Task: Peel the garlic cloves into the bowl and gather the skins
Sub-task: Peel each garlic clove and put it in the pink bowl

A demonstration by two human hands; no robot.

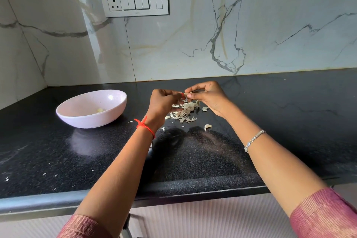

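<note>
My left hand (164, 102) and my right hand (207, 96) meet above the black counter, and both pinch one garlic clove (187, 94) between their fingertips. Right below them lies a heap of pale garlic skins (185, 112). Two unpeeled cloves lie loose on the counter, one (205, 109) beside the heap under my right hand and one (207, 127) nearer to me. The pale pink bowl (77, 120) stands to the left with a peeled clove (99, 110) in it.
The black granite counter (96, 156) runs to a marble wall behind and at the left, and its front edge is near me. A switch panel (135, 3) hangs on the wall. Small skin bits (131, 121) lie scattered between bowl and heap.
</note>
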